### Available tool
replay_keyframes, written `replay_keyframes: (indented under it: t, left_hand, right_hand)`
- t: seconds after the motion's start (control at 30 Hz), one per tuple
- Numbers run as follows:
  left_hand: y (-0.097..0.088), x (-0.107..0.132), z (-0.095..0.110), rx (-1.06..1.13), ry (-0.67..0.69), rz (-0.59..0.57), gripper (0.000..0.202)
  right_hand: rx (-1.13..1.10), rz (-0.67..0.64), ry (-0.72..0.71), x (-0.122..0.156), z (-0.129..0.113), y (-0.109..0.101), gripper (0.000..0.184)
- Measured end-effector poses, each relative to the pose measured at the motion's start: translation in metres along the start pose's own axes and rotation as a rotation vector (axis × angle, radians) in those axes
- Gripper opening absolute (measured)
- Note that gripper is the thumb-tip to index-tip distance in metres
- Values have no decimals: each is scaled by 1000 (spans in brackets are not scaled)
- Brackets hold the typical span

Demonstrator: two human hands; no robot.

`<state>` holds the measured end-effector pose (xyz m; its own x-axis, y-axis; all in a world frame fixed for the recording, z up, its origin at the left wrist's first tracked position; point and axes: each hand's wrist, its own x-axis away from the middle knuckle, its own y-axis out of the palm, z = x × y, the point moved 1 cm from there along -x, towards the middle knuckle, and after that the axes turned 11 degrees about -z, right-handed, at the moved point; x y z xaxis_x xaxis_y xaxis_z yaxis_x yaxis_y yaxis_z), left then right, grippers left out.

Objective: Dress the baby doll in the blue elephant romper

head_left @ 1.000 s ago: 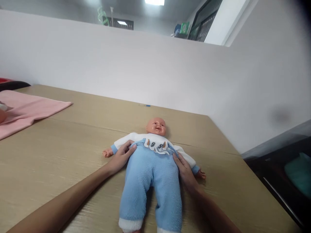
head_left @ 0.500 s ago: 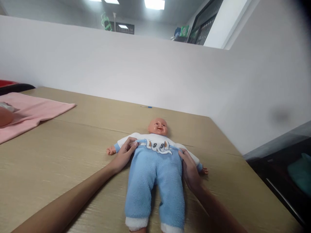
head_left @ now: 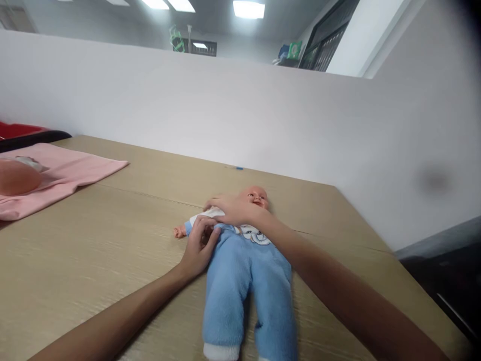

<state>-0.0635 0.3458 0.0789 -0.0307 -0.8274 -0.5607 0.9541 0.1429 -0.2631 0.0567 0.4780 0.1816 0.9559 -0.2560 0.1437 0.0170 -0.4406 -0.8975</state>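
You could read nothing: the doll (head_left: 240, 286) wore only a cartoon on its shirt (head_left: 252, 233), and the green box (head_left: 295, 50) past the wall (head_left: 225, 110) was blurred.

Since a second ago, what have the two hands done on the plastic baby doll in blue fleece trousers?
The right hand left the waist on its side and crossed over the chest of the plastic baby doll to the far shoulder, just above the left hand. The left hand stayed at the waistband. The doll still lies face up on the wooden table; the pink cloth is unmoved.
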Motion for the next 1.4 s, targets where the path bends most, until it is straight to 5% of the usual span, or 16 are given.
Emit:
replay_keyframes:
  t: [0.13, 0.27, 0.4, 0.6, 0.73, 0.93, 1.07, 1.13, 1.23, 1.4]
  left_hand:
    - [0, 0, 0, 3, 14, -2, 5]
    - [1, 0, 0, 55, -27, -18, 11]
    - [2, 1, 0, 70, -97, 6, 14]
    - [0, 9, 1, -172, 174, 119, 9]
    - [1, 12, -4, -71, 321, 63, 17]
    - [5, 8, -8, 227, 23, 158, 10]
    - [9, 2, -9, 416, -203, 210, 24]
    - [10, -1, -15, 519, -301, 252, 33]
    - [10, -8, -28, 667, -413, 260, 48]
    - [3, -20, -45, 707, -475, 107, 51]
  right_hand:
    - [-24, -158, -39, -41, 17, 12, 31]
    - [-109, -43, -2, -39, 28, 22, 22]
    - [-287, 106, 10, -12, 41, 17, 38]
    - [-465, 82, -22, 17, 51, 6, 47]
    - [-462, 98, -22, 22, 39, 7, 45]
    - [-425, 337, 178, 54, 2, 14, 36]
    - [-311, 214, 290, 74, -26, 17, 36]
    - [-253, 269, 327, 76, -33, 21, 29]
    - [-317, 400, 345, 71, -31, 33, 22]
    - [-653, 528, 268, 61, -7, 53, 30]
